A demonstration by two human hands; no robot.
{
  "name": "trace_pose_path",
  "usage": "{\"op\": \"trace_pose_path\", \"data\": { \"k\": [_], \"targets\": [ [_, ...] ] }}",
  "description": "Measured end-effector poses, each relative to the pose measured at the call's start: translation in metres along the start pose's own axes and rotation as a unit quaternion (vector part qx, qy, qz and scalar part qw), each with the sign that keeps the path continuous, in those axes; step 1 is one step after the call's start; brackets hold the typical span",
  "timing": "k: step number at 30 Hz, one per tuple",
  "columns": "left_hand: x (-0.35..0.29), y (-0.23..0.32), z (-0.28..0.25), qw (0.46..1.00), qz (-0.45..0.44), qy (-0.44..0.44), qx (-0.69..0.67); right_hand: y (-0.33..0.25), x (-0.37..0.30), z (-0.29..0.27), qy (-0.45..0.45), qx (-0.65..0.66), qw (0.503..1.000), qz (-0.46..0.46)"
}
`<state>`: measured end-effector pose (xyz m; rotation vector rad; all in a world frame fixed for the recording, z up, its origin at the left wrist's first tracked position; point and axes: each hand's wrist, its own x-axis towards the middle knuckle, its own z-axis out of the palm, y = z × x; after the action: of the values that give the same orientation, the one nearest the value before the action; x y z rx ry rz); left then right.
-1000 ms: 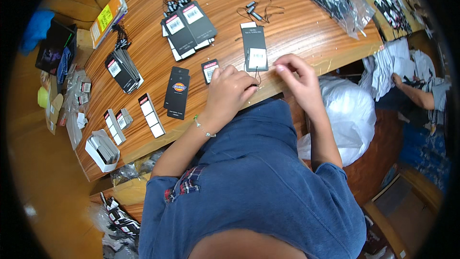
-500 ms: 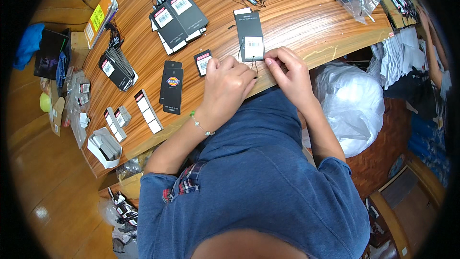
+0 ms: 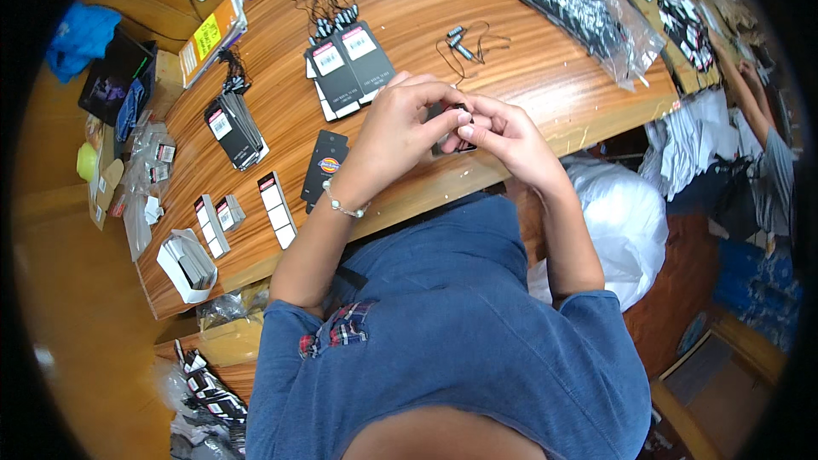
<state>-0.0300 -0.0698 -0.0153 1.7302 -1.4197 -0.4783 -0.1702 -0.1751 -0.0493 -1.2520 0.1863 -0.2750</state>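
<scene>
My left hand [image 3: 400, 123] and my right hand [image 3: 498, 132] meet above the near edge of the wooden table [image 3: 528, 77]. Together they pinch a small stack of black card tags [image 3: 450, 146], mostly hidden by the fingers. A bracelet sits on my left wrist. Just left of the hands lies a single black tag with a coloured logo [image 3: 324, 166]. Behind them is a pile of black tags with white labels [image 3: 348, 68], and loose black strings with small fasteners [image 3: 464, 43] lie to the right of that pile.
More tag stacks [image 3: 232, 123] and narrow labelled strips [image 3: 274, 207] lie at the left, with a white box of cards [image 3: 187, 262]. A clear bag of black items [image 3: 579, 8] is at the back right. A white plastic bag [image 3: 618, 221] hangs under the table. Another person's arm [image 3: 750, 94] is far right.
The long black tag lay flat on the table under my fingers. Both hands have now lifted the tags off the wood and drawn together around them.
</scene>
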Motion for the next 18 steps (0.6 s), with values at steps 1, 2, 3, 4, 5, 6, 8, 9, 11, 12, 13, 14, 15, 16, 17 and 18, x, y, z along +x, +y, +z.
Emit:
{"op": "trace_pose_path", "data": {
  "k": [1,2,3,4,5,6,8,9,11,12,13,14,15,16,17,18],
  "targets": [
    [0.000,0.000,-0.003,1.000,0.012,0.025,-0.006,-0.006,0.007,0.000,-0.007,-0.009,1.000,0.000],
    [-0.002,0.003,-0.005,0.996,0.023,0.081,-0.014,-0.013,0.013,0.001,-0.014,-0.017,1.000,-0.001],
    [-0.006,0.011,-0.006,0.990,0.034,0.137,-0.021,-0.016,0.017,0.003,-0.002,0.020,1.000,-0.006],
    [-0.012,0.013,-0.007,0.980,0.044,0.193,-0.028,-0.018,0.022,0.006,-0.002,0.064,0.998,-0.006],
    [-0.022,0.008,-0.007,0.985,0.042,0.170,0.001,-0.021,0.025,0.010,-0.001,0.107,0.994,-0.005],
    [-0.031,0.010,-0.004,0.986,0.042,0.154,-0.039,-0.023,0.028,0.013,0.000,0.150,0.989,-0.004],
    [-0.043,0.012,0.005,0.984,0.019,0.148,-0.095,-0.024,0.036,0.027,0.023,0.152,0.988,-0.026],
    [-0.047,0.009,0.006,0.982,0.007,0.159,-0.098,-0.025,0.040,0.032,0.028,0.144,0.988,-0.035],
    [-0.051,0.004,0.002,0.967,-0.047,0.173,-0.182,-0.025,0.051,0.042,0.035,0.122,0.990,-0.066],
    [-0.053,0.004,-0.004,0.945,-0.118,0.158,-0.260,-0.027,0.059,0.044,0.040,0.111,0.992,-0.054],
    [-0.055,-0.005,-0.006,0.930,-0.131,0.161,-0.303,-0.027,0.066,0.045,0.045,0.116,0.991,-0.056],
    [-0.056,-0.014,-0.008,0.929,-0.116,0.160,-0.313,-0.027,0.074,0.047,0.051,0.121,0.990,-0.057],
    [-0.057,-0.023,-0.011,0.927,-0.100,0.159,-0.324,-0.026,0.082,0.047,0.047,0.116,0.990,-0.063],
    [-0.058,-0.028,-0.015,0.926,-0.083,0.156,-0.333,-0.027,0.088,0.048,0.033,0.118,0.990,-0.062],
    [-0.060,-0.029,-0.020,0.913,-0.093,0.132,-0.375,-0.028,0.093,0.050,0.020,0.121,0.991,-0.061],
    [-0.060,-0.031,-0.021,0.901,-0.090,0.134,-0.403,-0.030,0.097,0.053,0.007,0.123,0.991,-0.060]
  ]
}}
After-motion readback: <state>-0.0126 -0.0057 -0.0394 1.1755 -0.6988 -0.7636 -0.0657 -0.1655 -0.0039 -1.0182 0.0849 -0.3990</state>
